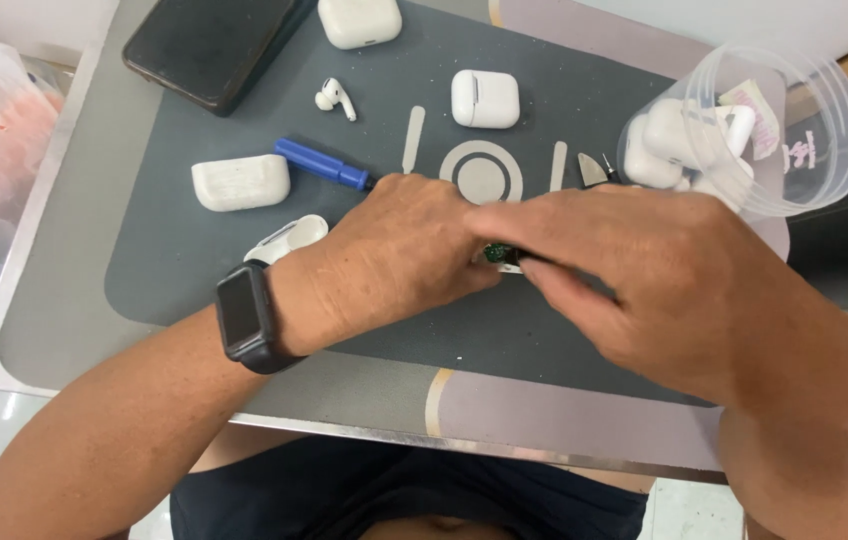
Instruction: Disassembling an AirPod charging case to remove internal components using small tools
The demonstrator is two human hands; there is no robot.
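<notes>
On the mat [194, 260], the screwdriver [322, 164] lies between the phone [209, 45] behind and the hands [394, 255] in front.

Both forearms are bare, no sleeves reaching the wrists. A dark smartwatch [246, 318] with a black rectangular face and black band sits on the left wrist. The person wears a dark navy top [414, 500]. The hands carry no rings or gloves.

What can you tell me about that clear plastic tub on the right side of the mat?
The clear plastic tub is a round, see-through container with a ridged rim. It lies tipped on its side at the mat's right edge, mouth facing the camera. Inside are several white earbud cases and a piece of printed paper. No hand touches it; the right hand works just below and left of it.
</notes>
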